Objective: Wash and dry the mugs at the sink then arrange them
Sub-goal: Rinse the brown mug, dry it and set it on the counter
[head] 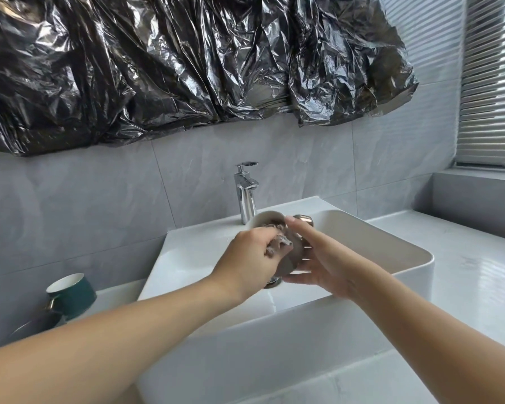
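Both forearms are bare, with no sleeve visible on them up to the picture edge. The left hand (247,259) and the right hand (318,266) wear no gloves, rings or watch.

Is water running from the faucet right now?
No, the faucet shows no stream below its spout, while the left hand rubs a cloth on the mug held by the right hand.

Grey mug (287,259) held over sink (362,231) by right hand (318,266); cloth (280,243) gripped by left hand (250,258); green mug (70,293) on bench (464,258).
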